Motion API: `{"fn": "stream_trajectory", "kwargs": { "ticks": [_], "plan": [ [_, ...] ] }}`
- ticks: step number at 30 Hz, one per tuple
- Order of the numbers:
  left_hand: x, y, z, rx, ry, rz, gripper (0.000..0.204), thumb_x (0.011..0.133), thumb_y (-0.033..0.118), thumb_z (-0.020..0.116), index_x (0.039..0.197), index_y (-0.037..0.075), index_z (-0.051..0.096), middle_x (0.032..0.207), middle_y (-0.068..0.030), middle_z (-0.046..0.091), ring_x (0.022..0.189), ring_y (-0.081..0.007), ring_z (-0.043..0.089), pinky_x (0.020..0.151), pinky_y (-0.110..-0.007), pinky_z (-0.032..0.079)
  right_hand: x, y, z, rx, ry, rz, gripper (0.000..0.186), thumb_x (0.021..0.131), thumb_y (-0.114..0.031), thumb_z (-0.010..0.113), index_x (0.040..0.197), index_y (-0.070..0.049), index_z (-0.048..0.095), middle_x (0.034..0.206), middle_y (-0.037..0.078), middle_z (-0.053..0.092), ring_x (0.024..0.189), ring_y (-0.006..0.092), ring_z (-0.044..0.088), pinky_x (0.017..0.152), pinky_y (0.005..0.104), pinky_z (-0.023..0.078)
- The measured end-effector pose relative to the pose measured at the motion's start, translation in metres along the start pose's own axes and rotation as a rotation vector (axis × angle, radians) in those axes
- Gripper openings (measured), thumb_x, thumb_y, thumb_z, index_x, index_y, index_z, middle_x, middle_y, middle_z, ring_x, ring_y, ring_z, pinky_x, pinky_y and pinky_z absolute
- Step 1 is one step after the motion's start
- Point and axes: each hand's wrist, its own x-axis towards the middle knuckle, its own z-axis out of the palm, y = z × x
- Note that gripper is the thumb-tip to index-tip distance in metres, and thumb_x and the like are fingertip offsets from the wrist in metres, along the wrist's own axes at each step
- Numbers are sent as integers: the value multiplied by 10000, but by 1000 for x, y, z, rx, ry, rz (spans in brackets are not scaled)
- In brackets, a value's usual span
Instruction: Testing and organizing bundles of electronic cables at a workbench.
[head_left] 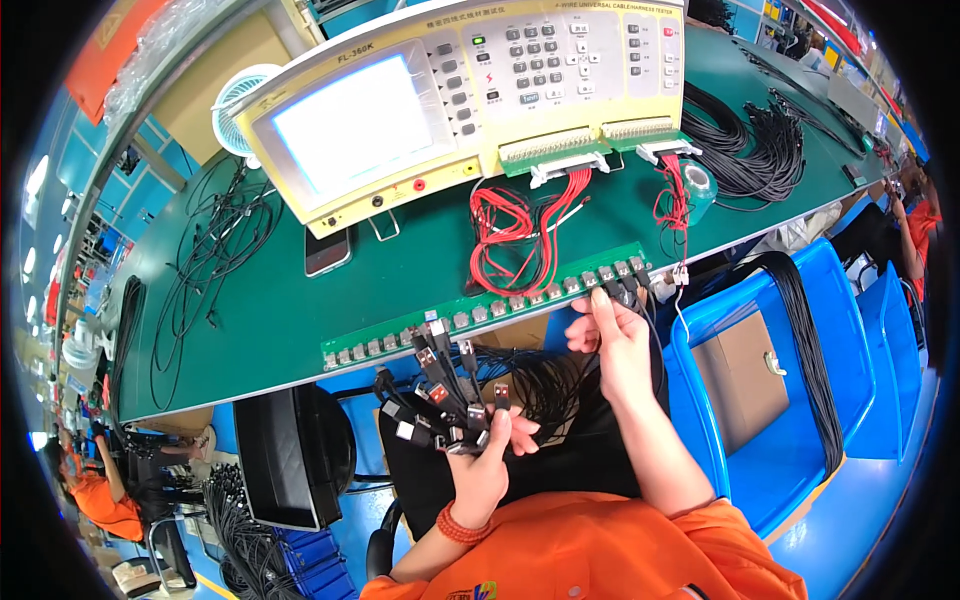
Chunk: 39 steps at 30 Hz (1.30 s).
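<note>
My left hand [484, 468] is closed around a bunch of black USB cables [440, 395], their metal-tipped plugs fanning upward. One black plug stands beside its thumb. My right hand [622, 345] pinches a black USB plug at the front edge of a green strip of sockets [480, 314]; the fingers partly hide it, so how deep it sits cannot be made out. Just right of those fingers, black plugs [628, 290] sit at the strip's right end. Sockets farther left along the strip have no plugs in them.
A cream-yellow cable tester [590, 95] with a lit screen stands behind the strip, red wires [515, 245] hanging from it. A phone [328, 252], loose black cables [215, 235] and coiled cables [750, 150] lie on the green table. Blue bins [690, 390] stand right.
</note>
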Motion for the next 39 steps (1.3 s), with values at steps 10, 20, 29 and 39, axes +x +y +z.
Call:
{"fn": "stream_trajectory", "kwargs": {
  "ticks": [10,20,29,39],
  "plan": [
    [-3,3,2,-19,-28,111,121,877,50,537,941,-45,577,864,-124,635,687,-175,625,652,-283,523,-56,5,15,-353,-454,-315,188,841,-169,589,870,11,635,864,110,640,813,189,626,718,294,497],
    [-19,13,-23,211,8,80,207,928,114,441,1059,-36,497,568,-81,550,422,-125,488,414,-204,352,-33,26,13,-748,-98,-559,167,894,-109,453,946,26,536,838,174,571,707,314,580,618,362,461],
    [-22,10,-25,171,-14,0,248,917,170,489,1039,-44,518,666,-123,620,481,-129,531,477,-213,397,-20,35,-1,-221,-225,-70,293,968,-251,365,981,-11,533,650,-35,462,504,11,338,450,172,267],
    [-25,5,-20,159,-110,-22,234,918,146,482,1023,-62,500,711,-139,619,542,-143,554,523,-249,452,-9,38,1,18,-140,2,246,960,-232,399,920,-25,525,640,-50,418,503,16,316,442,173,247]
  ]
}}
